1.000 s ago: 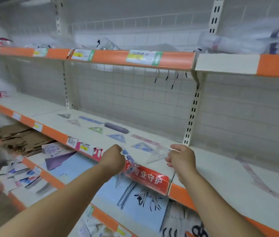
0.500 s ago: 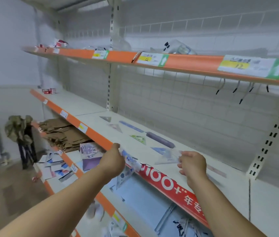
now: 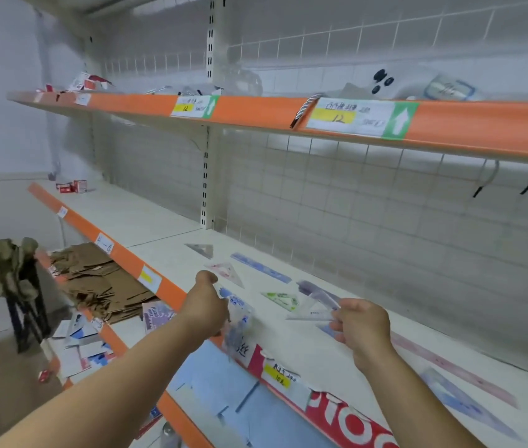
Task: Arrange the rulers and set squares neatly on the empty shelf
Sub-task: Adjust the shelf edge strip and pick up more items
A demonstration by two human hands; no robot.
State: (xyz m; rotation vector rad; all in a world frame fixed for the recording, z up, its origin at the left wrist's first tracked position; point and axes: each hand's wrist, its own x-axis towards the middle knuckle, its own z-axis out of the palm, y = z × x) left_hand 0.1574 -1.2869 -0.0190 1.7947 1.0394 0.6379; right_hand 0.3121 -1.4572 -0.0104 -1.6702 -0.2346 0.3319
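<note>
- Both hands have travelled left along the middle shelf since a second ago, and the items laid out on it now sit directly ahead of them.
- Left hand is curled into a fist and grips a clear packet, which hangs down over the shelf's orange front edge; its contents are blurred.
- Right hand pinches one corner of a clear set square, held flat just above the shelf, beside the green set square and overlapping the near end of the purple ruler.
- Further back lie a grey set square, a pink set square and a blue ruler, all apart from one another.
- Off to the right, a pink ruler and a blue set square lie flat.
- Flattened cardboard is stacked on the shelf below.
</note>
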